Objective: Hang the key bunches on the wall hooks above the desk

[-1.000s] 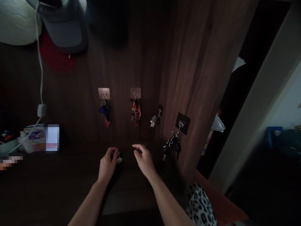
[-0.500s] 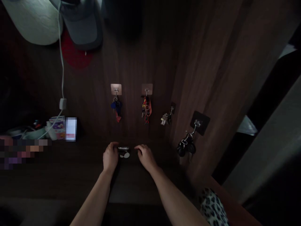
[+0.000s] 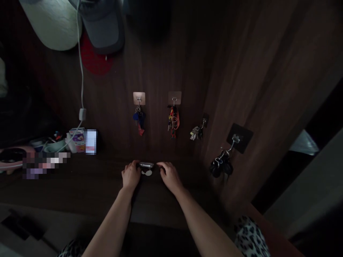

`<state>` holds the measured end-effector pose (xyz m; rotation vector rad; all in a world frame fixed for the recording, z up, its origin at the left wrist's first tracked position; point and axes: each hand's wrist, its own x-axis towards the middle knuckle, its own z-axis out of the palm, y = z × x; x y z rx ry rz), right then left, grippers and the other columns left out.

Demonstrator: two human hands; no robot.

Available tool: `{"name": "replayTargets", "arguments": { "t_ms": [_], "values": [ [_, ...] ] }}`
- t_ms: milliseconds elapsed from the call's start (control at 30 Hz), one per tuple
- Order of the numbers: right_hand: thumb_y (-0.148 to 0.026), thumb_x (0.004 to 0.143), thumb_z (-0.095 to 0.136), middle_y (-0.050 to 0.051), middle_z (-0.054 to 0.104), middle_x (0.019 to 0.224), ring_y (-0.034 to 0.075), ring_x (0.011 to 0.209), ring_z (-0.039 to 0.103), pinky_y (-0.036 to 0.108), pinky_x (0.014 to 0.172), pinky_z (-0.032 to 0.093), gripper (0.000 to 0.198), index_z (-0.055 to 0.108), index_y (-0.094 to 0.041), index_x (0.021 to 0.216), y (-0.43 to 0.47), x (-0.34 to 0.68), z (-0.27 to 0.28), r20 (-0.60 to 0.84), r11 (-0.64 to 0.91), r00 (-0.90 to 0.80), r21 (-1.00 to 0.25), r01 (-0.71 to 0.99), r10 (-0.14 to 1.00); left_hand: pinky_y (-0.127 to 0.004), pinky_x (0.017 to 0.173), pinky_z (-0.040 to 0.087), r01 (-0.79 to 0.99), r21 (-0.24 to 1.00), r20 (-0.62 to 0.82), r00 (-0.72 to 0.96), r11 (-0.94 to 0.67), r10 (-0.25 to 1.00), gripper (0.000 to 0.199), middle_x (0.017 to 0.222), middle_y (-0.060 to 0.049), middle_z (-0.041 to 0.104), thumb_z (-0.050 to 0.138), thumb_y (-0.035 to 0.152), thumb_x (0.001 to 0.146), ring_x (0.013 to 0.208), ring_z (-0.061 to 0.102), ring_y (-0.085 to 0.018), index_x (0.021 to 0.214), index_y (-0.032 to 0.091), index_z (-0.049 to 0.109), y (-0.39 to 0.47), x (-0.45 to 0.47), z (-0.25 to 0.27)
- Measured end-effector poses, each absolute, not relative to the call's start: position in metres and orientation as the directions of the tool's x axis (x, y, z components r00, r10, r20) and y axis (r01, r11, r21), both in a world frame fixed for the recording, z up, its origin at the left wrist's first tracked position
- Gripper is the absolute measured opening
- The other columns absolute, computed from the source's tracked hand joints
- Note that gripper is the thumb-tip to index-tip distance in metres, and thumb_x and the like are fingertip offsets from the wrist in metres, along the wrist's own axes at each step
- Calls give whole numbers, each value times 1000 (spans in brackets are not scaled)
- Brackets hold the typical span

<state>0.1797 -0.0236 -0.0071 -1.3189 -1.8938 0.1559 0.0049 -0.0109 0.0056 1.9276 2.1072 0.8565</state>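
Observation:
On the dark wooden shelf lies a small silver bar-shaped thing (image 3: 146, 165) with a pale round tag (image 3: 148, 173) in front of it. Its exact kind is too dim to tell. My left hand (image 3: 131, 176) rests on the shelf at its left end, fingers loosely bent, very near or touching it. My right hand (image 3: 170, 177) lies on the other side, with the index finger stretched toward the silver thing and a small gap between. Neither hand visibly holds anything.
Key bunches hang on wall hooks: blue keys (image 3: 139, 117), red-strapped keys (image 3: 174, 119), silver keys (image 3: 196, 133) and black keys (image 3: 221, 165) at right. A lit phone-like screen (image 3: 91, 141), boxes (image 3: 77, 139) and a white cable (image 3: 81, 78) are left. A grey cap (image 3: 103, 34) hangs above.
The view has shifted a little, so the wall and shelf things appear further right. My right hand is slightly closer to the silver thing. My left hand stays beside it.

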Motion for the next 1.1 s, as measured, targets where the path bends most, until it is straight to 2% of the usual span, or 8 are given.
{"name": "replayTargets", "arguments": {
  "t_ms": [100,200,267,467,533,733,833,1100],
  "values": [
    [-10,80,46,3,65,106,18,102,53,34,89,40,34,58,-24,108,-26,178,-5,549,468,-136,-526,710,825,-39,88,40,785,594,325,-33,-177,945,25,104,-6,64,45,20,79,101,55,-24,100,23,58,-8,5,2],
    [-16,80,51,3,62,114,20,107,52,37,91,39,37,55,-25,115,-28,176,-2,552,481,-149,-525,702,820,-32,85,44,580,695,445,117,-425,888,24,97,-5,64,47,17,76,92,60,-17,96,21,59,-6,11,-1],
    [-19,80,54,4,62,115,20,107,52,37,91,39,36,55,-26,115,-29,175,-2,546,483,-157,-526,700,823,-30,82,47,434,758,475,145,-487,868,24,95,-4,65,51,19,74,89,61,-16,96,20,59,-6,17,-1],
    [-23,86,46,5,63,111,19,106,55,36,91,41,27,57,-23,111,-26,178,-2,550,463,-84,-600,652,831,-30,80,51,95,886,440,130,-453,888,39,100,-5,66,62,25,69,88,64,-16,106,20,56,-11,27,8],
    [-25,88,44,6,64,110,18,104,57,35,90,42,27,57,-21,111,-26,178,-1,554,467,-60,-632,618,830,-31,81,51,56,898,429,121,-437,895,39,101,-6,67,61,26,69,89,64,-16,108,19,55,-11,26,9],
    [-28,88,44,6,65,108,18,101,58,33,89,44,27,56,-21,111,-29,177,2,592,477,-1,-648,594,806,-27,74,49,365,849,404,19,-382,915,22,84,-1,70,58,32,73,79,64,-17,90,21,64,-11,19,9],
    [-28,88,43,6,65,108,18,101,58,32,89,44,27,55,-22,112,-29,178,2,607,477,15,-640,603,795,-25,68,46,411,837,402,-17,-360,915,22,74,0,68,56,39,74,71,62,-16,80,20,65,-12,18,11],
    [-26,87,47,3,66,104,18,96,60,32,86,40,25,56,-25,109,-36,175,4,580,445,-75,-528,723,811,-24,69,46,-19,957,289,-28,-289,957,34,81,-2,68,64,48,67,76,61,-15,78,16,64,-12,21,17]
  ]
}}
